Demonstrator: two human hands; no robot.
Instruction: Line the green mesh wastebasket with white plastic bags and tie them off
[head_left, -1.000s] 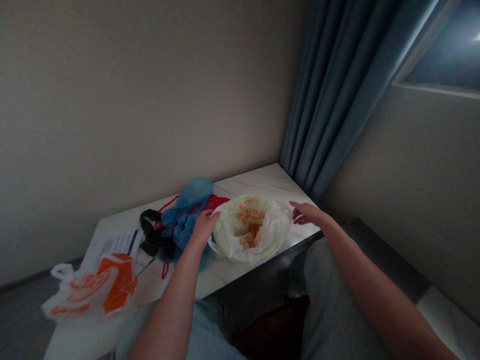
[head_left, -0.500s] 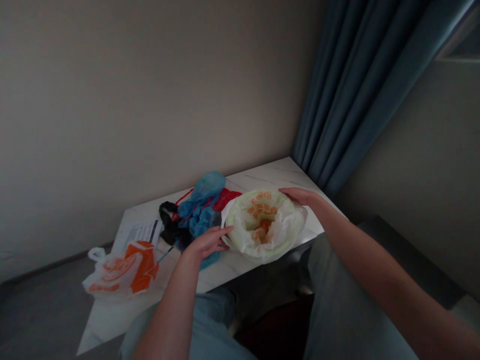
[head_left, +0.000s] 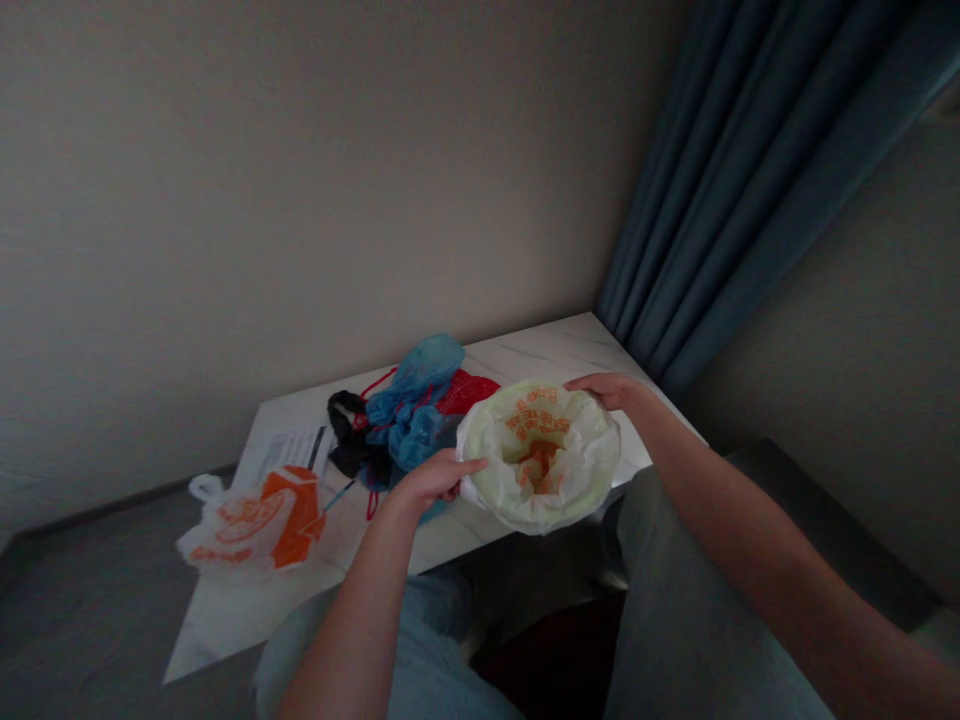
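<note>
A round trash bin (head_left: 534, 512) is lined with a white plastic bag (head_left: 589, 440) that has orange print and is folded over the rim. Its open mouth faces up toward me, and orange print shows deep inside. My left hand (head_left: 439, 476) grips the left side of the rim, thumb on top and fingers partly hidden underneath. At the far right of the rim, my right hand (head_left: 606, 388) is closed on the edge, its fingers partly out of sight. Left of the bin lie crumpled blue plastic bags (head_left: 416, 425), a red bag (head_left: 465, 391) and a black bag (head_left: 351, 440).
The white marbled table (head_left: 536, 345) stands against the wall. A white-and-orange plastic bag (head_left: 259, 525) and a printed sheet (head_left: 279, 455) lie on its left part. A blue curtain (head_left: 697, 210) hangs at the right, and my knees are below the table's near edge.
The lined bin's mouth is rounder and the bag lies closer around the rim. My left hand has closed onto the rim, thumb over it. The view has shifted slightly.
</note>
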